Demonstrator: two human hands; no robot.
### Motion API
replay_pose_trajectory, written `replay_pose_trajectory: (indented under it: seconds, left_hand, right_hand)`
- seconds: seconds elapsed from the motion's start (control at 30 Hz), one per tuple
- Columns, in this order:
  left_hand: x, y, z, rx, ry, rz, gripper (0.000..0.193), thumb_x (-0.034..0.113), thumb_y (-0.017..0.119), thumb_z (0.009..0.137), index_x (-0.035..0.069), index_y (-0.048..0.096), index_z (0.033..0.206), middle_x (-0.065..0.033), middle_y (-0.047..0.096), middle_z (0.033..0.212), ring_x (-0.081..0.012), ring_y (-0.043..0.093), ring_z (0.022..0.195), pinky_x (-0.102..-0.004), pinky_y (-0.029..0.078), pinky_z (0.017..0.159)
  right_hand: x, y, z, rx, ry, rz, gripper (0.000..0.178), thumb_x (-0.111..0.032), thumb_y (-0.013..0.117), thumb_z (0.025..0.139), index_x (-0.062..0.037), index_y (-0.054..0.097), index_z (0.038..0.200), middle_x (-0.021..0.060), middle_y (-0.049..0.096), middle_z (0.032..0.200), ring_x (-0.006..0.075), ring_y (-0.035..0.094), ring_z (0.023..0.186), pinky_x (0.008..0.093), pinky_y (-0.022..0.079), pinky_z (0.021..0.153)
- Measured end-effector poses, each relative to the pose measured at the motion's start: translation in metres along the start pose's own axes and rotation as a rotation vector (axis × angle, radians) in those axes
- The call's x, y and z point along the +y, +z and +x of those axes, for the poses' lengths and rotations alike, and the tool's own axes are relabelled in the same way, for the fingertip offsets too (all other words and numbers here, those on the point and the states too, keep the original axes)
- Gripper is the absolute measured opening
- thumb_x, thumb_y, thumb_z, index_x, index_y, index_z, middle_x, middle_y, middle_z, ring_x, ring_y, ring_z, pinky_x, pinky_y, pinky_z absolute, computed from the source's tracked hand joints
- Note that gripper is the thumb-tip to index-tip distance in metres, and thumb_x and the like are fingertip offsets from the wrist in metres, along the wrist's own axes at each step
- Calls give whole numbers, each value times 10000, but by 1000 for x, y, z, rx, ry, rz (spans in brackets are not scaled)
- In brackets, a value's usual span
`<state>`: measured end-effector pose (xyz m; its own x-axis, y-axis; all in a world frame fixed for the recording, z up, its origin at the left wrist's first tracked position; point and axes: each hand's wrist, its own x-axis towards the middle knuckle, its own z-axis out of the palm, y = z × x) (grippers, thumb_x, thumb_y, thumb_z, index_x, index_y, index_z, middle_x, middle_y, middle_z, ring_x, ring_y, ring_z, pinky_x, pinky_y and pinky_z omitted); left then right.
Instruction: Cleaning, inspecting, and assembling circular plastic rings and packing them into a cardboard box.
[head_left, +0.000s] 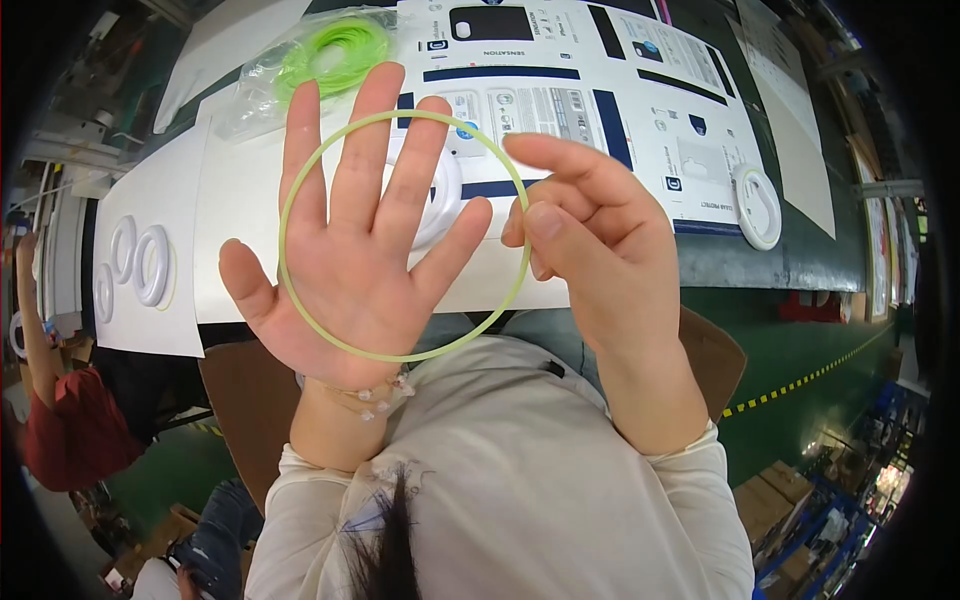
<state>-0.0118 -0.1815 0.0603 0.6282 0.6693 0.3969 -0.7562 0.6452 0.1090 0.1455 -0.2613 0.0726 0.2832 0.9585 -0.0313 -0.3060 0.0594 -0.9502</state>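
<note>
A thin, pale yellow-green ring [400,358] is held up over the near edge of the table. My right hand [610,240] pinches its right side between thumb and fingers, the index finger raised off it. My left hand [355,250] is spread wide, palm up, holding nothing. The ring passes in front of its palm and fingers; whether it touches the skin I cannot tell. The left thumb lies outside the ring and some fingertips reach past its top. Behind the left fingers, a thick white ring [440,205] shows only partly.
Several white rings [152,265] rest on a white sheet [180,320] at the left. A clear bag [250,110] holds bright green coiled rings [335,55]. Printed sheets [690,120] cover the far table; another white ring [757,207] lies at right. A person in red [75,430] is at left.
</note>
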Motion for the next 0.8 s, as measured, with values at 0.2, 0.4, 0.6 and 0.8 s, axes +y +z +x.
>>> replay_pose_trajectory:
  seconds: [0.2,0.4,0.6,0.8]
  left_hand:
    - [-11,15,32,-31,62,22,729,282,353,919,180,9,1553,-63,-105,1618,-273,-129,1483,-639,-73,1126]
    - [-29,37,80,-346,-4,-76,715,321,307,894,164,72,1551,-72,-52,1623,-287,-92,1487,-637,-88,1123]
    - [-53,53,98,-274,-30,-213,744,253,339,866,201,62,1554,-66,-80,1621,-289,-125,1483,-651,-135,1107]
    - [-70,58,101,-288,-74,-239,750,208,349,865,200,54,1555,-65,-94,1619,-298,-142,1480,-659,-138,1100]
  right_hand:
    - [-24,0,10,31,-28,67,478,-104,591,898,22,463,1340,81,665,855,61,536,643,180,409,557]
    - [-60,-5,2,114,-220,29,548,-158,617,896,32,426,1372,91,687,897,63,550,626,166,405,532]
    - [-80,-17,-22,192,-371,-3,570,-95,623,887,39,413,1399,134,700,951,104,658,730,181,493,578]
    - [-83,-29,-31,199,-453,25,583,-66,615,894,31,383,1419,139,696,964,138,680,810,225,548,638]
